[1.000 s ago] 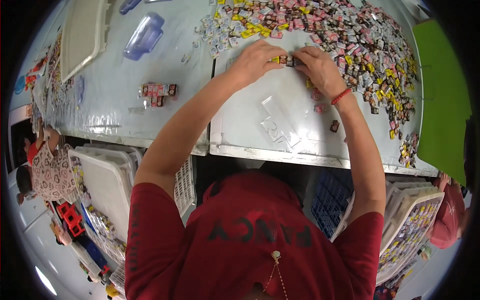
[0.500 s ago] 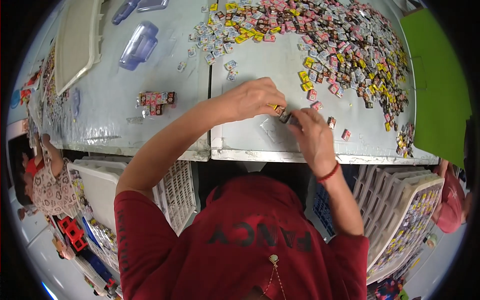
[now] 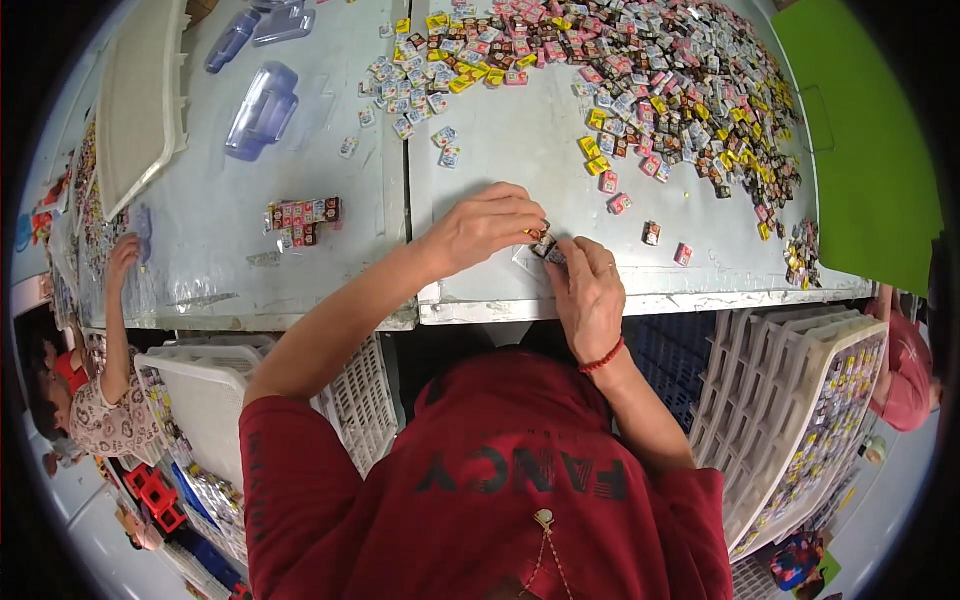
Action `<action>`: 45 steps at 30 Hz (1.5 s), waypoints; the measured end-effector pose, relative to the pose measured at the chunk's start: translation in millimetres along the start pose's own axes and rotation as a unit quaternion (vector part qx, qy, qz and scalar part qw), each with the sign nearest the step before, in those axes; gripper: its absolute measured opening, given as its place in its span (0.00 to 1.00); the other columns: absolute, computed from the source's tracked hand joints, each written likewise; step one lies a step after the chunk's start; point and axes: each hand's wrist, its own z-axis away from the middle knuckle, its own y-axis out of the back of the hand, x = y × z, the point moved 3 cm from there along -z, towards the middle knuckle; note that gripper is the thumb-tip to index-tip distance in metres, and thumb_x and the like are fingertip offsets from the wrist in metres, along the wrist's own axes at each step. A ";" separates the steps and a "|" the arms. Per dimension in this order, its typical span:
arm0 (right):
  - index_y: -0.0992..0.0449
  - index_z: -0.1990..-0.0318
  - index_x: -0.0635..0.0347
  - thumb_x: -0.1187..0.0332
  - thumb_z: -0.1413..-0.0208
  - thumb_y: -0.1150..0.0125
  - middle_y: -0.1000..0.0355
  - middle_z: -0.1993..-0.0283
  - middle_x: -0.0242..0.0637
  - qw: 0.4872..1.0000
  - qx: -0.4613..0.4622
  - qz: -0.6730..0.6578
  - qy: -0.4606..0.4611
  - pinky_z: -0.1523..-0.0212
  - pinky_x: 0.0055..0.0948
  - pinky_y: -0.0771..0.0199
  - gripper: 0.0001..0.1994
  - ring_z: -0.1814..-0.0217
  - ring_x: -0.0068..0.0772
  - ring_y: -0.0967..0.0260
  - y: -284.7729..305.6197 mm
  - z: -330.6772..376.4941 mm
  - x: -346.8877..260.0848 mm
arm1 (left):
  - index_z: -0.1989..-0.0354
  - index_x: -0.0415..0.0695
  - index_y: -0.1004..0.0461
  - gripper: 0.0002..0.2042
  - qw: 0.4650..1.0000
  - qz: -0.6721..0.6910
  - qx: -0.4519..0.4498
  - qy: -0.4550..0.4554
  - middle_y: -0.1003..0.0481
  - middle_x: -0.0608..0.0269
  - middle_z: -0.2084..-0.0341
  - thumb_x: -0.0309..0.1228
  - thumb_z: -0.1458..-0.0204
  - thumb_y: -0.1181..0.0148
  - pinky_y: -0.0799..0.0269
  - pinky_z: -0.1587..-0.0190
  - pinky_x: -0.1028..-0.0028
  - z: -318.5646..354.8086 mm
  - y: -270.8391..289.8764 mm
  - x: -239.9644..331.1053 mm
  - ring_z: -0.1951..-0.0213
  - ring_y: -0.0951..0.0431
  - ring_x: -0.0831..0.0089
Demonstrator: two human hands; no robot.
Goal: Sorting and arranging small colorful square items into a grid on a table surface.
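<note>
Near the table's front edge, both my hands meet over a short row of small printed boxes (image 3: 543, 245), dark with a bit of yellow. My left hand (image 3: 488, 228) pinches the row's left end from above. At the other end, the thumb and fingers of my right hand (image 3: 592, 292), with a red bracelet at its wrist, are closed on the row. My fingertips hide part of it. A clear plastic piece (image 3: 527, 264) lies on the table just under them. Two loose little boxes, one brown (image 3: 651, 233) and one pink (image 3: 683, 254), lie right of my hands.
A large pile of little boxes (image 3: 660, 95) covers the far right. Left stand a grouped block of boxes (image 3: 303, 220), clear bluish plastic trays (image 3: 262, 112) and a white tray (image 3: 140, 110). White crates (image 3: 770, 400) flank me. A co-worker's hand (image 3: 124, 252) reaches onto the table.
Both my hands have come nearer the table's front edge, and my right hand has shifted left, closer against the row. At far left, the co-worker's arm now stretches over the table.
</note>
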 end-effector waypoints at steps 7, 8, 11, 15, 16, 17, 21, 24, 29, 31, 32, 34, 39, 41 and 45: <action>0.25 0.58 0.64 0.79 0.59 0.35 0.29 0.58 0.44 0.999 0.024 0.011 0.043 0.58 0.34 0.27 0.17 0.57 0.44 0.30 -1.9 -5.5 8.1 | 0.59 0.37 0.27 0.16 0.999 -0.041 0.015 0.023 0.26 0.59 0.55 0.24 0.59 0.36 0.30 0.48 0.70 7.3 -3.7 2.2 0.47 0.30 0.59; 0.25 0.57 0.64 0.80 0.59 0.36 0.29 0.57 0.44 0.997 0.032 0.015 0.066 0.58 0.34 0.27 0.17 0.57 0.43 0.30 -1.0 -8.6 12.1 | 0.59 0.37 0.27 0.16 0.999 -0.041 0.015 0.021 0.26 0.59 0.55 0.24 0.59 0.36 0.30 0.48 0.70 4.2 -2.8 6.1 0.47 0.30 0.59; 0.25 0.57 0.64 0.79 0.59 0.35 0.30 0.56 0.44 0.998 -0.017 -0.017 0.051 0.57 0.33 0.27 0.17 0.56 0.43 0.30 -0.6 -27.6 26.1 | 0.55 0.38 0.27 0.17 0.991 -0.112 0.004 0.067 0.28 0.59 0.51 0.26 0.55 0.38 0.31 0.46 0.67 -0.2 -1.4 13.4 0.46 0.31 0.60; 0.25 0.58 0.64 0.79 0.59 0.35 0.31 0.57 0.43 0.994 -0.009 -0.015 0.105 0.57 0.34 0.27 0.17 0.56 0.43 0.30 -0.9 -36.0 35.9 | 0.52 0.35 0.30 0.18 0.986 -0.139 0.008 0.095 0.31 0.53 0.47 0.21 0.53 0.43 0.34 0.44 0.64 2.9 -2.2 13.9 0.43 0.33 0.58; 0.25 0.58 0.64 0.79 0.59 0.35 0.31 0.57 0.43 0.994 -0.008 -0.017 0.108 0.57 0.34 0.27 0.17 0.56 0.43 0.30 -2.1 -35.8 36.3 | 0.51 0.35 0.31 0.18 0.986 -0.127 0.010 0.108 0.32 0.52 0.47 0.19 0.54 0.45 0.36 0.43 0.63 3.1 -2.0 13.6 0.43 0.34 0.57; 0.25 0.58 0.64 0.79 0.59 0.35 0.30 0.57 0.42 0.994 0.005 -0.011 0.108 0.57 0.33 0.27 0.17 0.56 0.42 0.30 -2.5 -32.8 36.0 | 0.51 0.35 0.31 0.18 0.986 -0.128 0.010 0.108 0.32 0.52 0.47 0.19 0.54 0.45 0.36 0.43 0.63 2.9 -2.2 14.1 0.43 0.34 0.57; 0.26 0.59 0.66 0.78 0.58 0.38 0.31 0.58 0.43 0.993 0.025 -0.016 0.115 0.56 0.36 0.31 0.15 0.56 0.44 0.33 -3.1 -31.1 36.1 | 0.50 0.34 0.32 0.21 0.985 -0.142 -0.006 0.096 0.33 0.51 0.46 0.15 0.57 0.49 0.39 0.41 0.62 0.3 -4.1 14.7 0.41 0.37 0.55; 0.24 0.59 0.63 0.77 0.57 0.35 0.30 0.57 0.40 0.994 0.028 0.008 0.104 0.50 0.36 0.32 0.15 0.53 0.40 0.32 -0.6 -30.8 35.5 | 0.50 0.34 0.32 0.22 0.986 -0.133 -0.008 0.103 0.34 0.51 0.45 0.14 0.58 0.50 0.41 0.40 0.62 -0.9 -7.5 15.3 0.40 0.38 0.55; 0.24 0.58 0.62 0.76 0.54 0.37 0.30 0.56 0.39 0.993 0.061 0.039 0.096 0.45 0.45 0.40 0.12 0.52 0.41 0.33 -0.9 -25.0 39.0 | 0.49 0.33 0.32 0.23 0.982 -0.136 -0.030 0.124 0.35 0.50 0.44 0.14 0.58 0.50 0.41 0.40 0.62 -5.5 -10.5 20.4 0.39 0.38 0.56; 0.24 0.58 0.62 0.75 0.53 0.38 0.30 0.56 0.39 0.993 0.067 0.028 0.091 0.43 0.48 0.42 0.12 0.52 0.41 0.33 -2.4 -22.2 39.8 | 0.48 0.34 0.34 0.23 0.983 -0.146 -0.021 0.109 0.37 0.51 0.43 0.15 0.58 0.48 0.39 0.40 0.64 -5.6 -8.4 19.4 0.39 0.39 0.58; 0.24 0.58 0.62 0.75 0.53 0.38 0.30 0.56 0.39 0.993 0.067 0.021 0.090 0.43 0.47 0.42 0.12 0.52 0.40 0.33 -3.4 -21.6 40.1 | 0.48 0.34 0.34 0.23 0.983 -0.146 -0.023 0.109 0.37 0.51 0.43 0.15 0.58 0.48 0.39 0.40 0.64 -5.8 -8.9 20.1 0.39 0.39 0.58; 0.24 0.58 0.62 0.75 0.53 0.38 0.31 0.55 0.39 0.994 0.068 0.013 0.087 0.43 0.47 0.42 0.12 0.52 0.40 0.33 -2.3 -21.0 39.8 | 0.48 0.34 0.34 0.22 0.980 -0.123 -0.007 0.157 0.37 0.51 0.43 0.18 0.56 0.44 0.37 0.42 0.65 -4.6 -9.3 20.4 0.40 0.38 0.59; 0.24 0.58 0.63 0.76 0.54 0.37 0.31 0.56 0.41 0.993 0.076 0.028 0.085 0.45 0.44 0.39 0.13 0.53 0.41 0.34 0.0 -19.9 39.8 | 0.51 0.37 0.31 0.20 0.974 -0.133 0.053 0.174 0.36 0.54 0.44 0.23 0.55 0.39 0.34 0.46 0.67 -6.1 -7.5 27.5 0.43 0.35 0.60; 0.24 0.58 0.63 0.77 0.54 0.37 0.31 0.56 0.41 0.993 0.083 0.021 0.085 0.46 0.44 0.38 0.13 0.53 0.41 0.34 1.4 -19.9 41.9 | 0.53 0.39 0.30 0.18 0.969 -0.133 0.081 0.193 0.36 0.55 0.45 0.24 0.55 0.38 0.32 0.47 0.67 -2.9 -5.5 28.7 0.45 0.33 0.60; 0.24 0.58 0.64 0.77 0.56 0.36 0.31 0.56 0.41 0.992 0.089 0.008 0.088 0.48 0.42 0.37 0.14 0.53 0.42 0.34 1.4 -20.8 40.8 | 0.61 0.40 0.26 0.13 0.966 -0.103 0.131 0.198 0.28 0.60 0.54 0.24 0.57 0.36 0.29 0.52 0.69 9.5 -5.3 22.9 0.49 0.28 0.61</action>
